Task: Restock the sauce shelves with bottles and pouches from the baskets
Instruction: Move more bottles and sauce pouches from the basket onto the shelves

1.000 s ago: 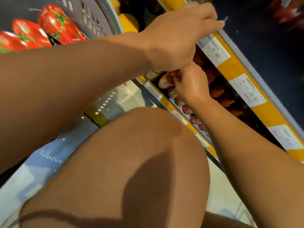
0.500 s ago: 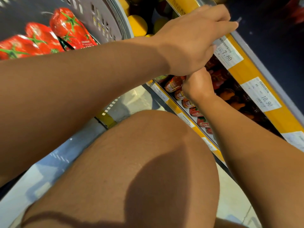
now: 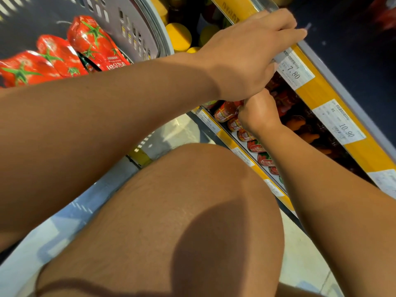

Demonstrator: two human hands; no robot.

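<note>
A white price tag (image 3: 295,70) just below the left hand's fingers (image 3: 285,28) reads 7.80. Another price label (image 3: 339,123) farther along the yellow shelf rail (image 3: 321,93) reads 10.90.

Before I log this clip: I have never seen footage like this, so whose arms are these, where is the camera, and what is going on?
There is no machine here. A person wears the camera on their head, looking down over their own knee. The left hand rests on the yellow shelf edge by the price tags. The right hand reaches under it into the shelf, fingers curled at a red sauce bottle; whether it grips is hidden. More bottles line that row. Red tomato pouches wait in the grey basket.
</note>
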